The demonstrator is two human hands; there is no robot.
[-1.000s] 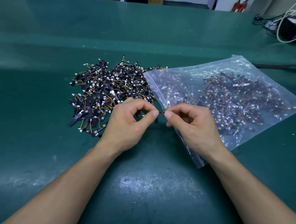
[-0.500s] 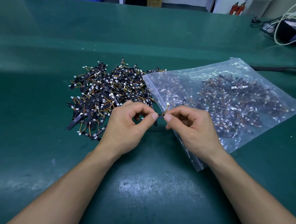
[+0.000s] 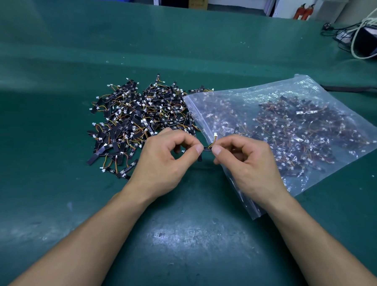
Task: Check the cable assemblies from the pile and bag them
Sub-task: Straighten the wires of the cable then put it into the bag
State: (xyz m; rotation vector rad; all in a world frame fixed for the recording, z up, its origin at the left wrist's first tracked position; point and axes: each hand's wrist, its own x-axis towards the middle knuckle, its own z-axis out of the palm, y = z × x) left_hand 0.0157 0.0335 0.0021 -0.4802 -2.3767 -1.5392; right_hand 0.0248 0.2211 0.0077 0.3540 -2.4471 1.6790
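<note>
A pile of cable assemblies (image 3: 138,123), black strips with orange and yellow wires and white plugs, lies on the green mat. Beside it on the right lies a clear zip bag (image 3: 257,100) holding many more assemblies. Just in front of the bag's mouth, my left hand (image 3: 162,164) and my right hand (image 3: 247,163) pinch the two ends of one cable assembly (image 3: 208,149) between thumb and forefinger. Its white plug (image 3: 215,134) sticks up from the short wires.
The green mat (image 3: 48,62) covers the whole bench. At the far right edge sit a dark device with white and black cords (image 3: 365,39). A black strap (image 3: 355,89) lies behind the bag. Boxes and two red extinguishers (image 3: 303,11) stand beyond the bench.
Both hands keep pinching the same assembly in nearly the same spot. The view has tilted slightly, so pile and bag sit a little lower in frame.
</note>
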